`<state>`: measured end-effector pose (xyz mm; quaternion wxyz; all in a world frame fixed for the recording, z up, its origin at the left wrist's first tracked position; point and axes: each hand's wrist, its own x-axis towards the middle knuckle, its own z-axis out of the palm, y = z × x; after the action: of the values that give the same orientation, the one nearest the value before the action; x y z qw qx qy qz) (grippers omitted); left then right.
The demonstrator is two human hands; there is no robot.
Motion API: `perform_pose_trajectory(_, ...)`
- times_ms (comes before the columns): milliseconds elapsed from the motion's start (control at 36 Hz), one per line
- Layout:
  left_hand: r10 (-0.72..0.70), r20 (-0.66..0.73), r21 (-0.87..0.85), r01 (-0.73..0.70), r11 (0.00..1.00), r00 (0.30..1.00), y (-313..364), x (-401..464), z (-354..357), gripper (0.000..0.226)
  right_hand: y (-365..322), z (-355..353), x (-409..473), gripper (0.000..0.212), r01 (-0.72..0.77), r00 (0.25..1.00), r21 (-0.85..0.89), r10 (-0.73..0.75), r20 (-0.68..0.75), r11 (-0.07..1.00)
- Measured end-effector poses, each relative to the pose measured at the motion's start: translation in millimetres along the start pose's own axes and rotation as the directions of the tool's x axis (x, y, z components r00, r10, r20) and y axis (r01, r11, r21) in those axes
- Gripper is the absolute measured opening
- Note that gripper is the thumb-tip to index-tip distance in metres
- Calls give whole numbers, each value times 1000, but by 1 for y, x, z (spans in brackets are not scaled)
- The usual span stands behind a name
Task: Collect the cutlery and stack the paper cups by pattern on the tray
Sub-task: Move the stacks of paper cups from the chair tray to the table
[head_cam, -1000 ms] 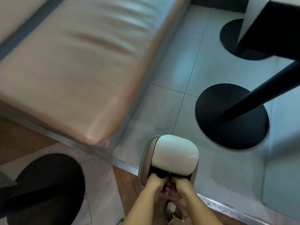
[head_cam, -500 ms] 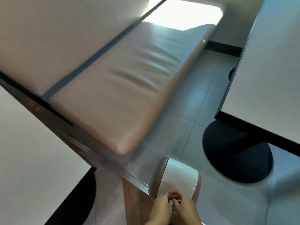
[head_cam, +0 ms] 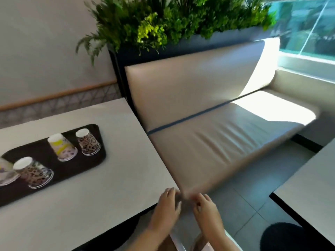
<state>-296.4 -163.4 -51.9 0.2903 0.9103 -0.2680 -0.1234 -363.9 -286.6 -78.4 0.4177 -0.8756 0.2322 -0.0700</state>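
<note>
A dark tray (head_cam: 54, 171) lies on the white table (head_cam: 101, 192) at the left. Upside-down paper cup stacks stand on the tray: a leopard-print stack (head_cam: 88, 142) at the back right, a yellow-and-purple stack (head_cam: 62, 147) beside it, another leopard-print stack (head_cam: 33, 173) nearer, and a purple-patterned stack (head_cam: 5, 173) cut off at the left edge. No cutlery shows. My left hand (head_cam: 167, 205) and my right hand (head_cam: 205, 209) hover close together at the table's near right corner, fingers spread, holding nothing.
A beige padded bench (head_cam: 217, 138) runs along the right of the table. A planter with green plants (head_cam: 163, 24) stands behind the bench. A second white table (head_cam: 311, 192) and a black table base (head_cam: 282, 236) are at the right, over a grey tiled floor.
The view has swung up from the floor and a white bin to the table top. My hands, which were together at the bin, now hover apart at the table corner.
</note>
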Motion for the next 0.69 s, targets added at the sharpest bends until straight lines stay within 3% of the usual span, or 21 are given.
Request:
perform_pose_trajectory(194,-172,-226,72,192,979,959,-60,-22,-103,32,-105,12,19,30,228,959,-199,-184,215,953)
perform_pose_trajectory(389,-354,-319,147,415,898,879,-124,-76,-194,46,-202,64,8,40,510,828,-303,-365,425,805)
perform_pose_trajectory(528,-453,-342,192,533,824,823,-171,-118,-245,56,-271,114,-9,54,657,732,-339,-462,502,673)
perform_pose_trajectory(694,-517,-377,243,621,745,768,-218,-163,-295,61,-342,168,-33,68,732,670,-353,-523,527,582)
